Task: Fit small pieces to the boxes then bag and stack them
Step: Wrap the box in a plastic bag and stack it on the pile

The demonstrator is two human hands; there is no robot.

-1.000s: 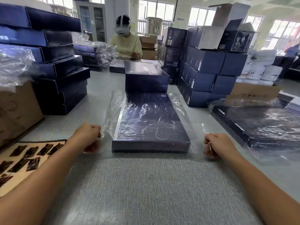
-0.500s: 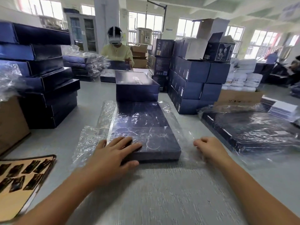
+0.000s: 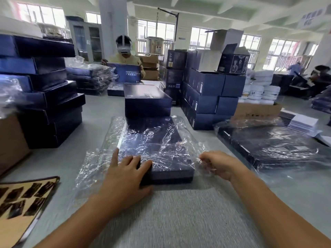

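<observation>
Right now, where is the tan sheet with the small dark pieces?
The tan sheet lies at the lower left of the head view on the table, left of the left hand, in front of the brown carton.

Your left hand (image 3: 125, 174) lies flat on the box's (image 3: 161, 144) near corner; your right hand (image 3: 220, 165) pinches the clear bag (image 3: 96, 161) beside it.

**Bare hands, bare forearms**

L hand (image 3: 125, 176), at near-left corner of box (image 3: 161, 144): bare, fingers long & slim, thumb broader. L forearm (image 3: 80, 217), near side of box: bare right to frame edge, lean. R hand (image 3: 220, 165), just right of box: bare too. Its fingertips are blurred & partly veiled by bag (image 3: 100, 163), so nails can't be made out. R forearm (image 3: 277, 208): bare to frame edge, approx. same build as L.
</observation>
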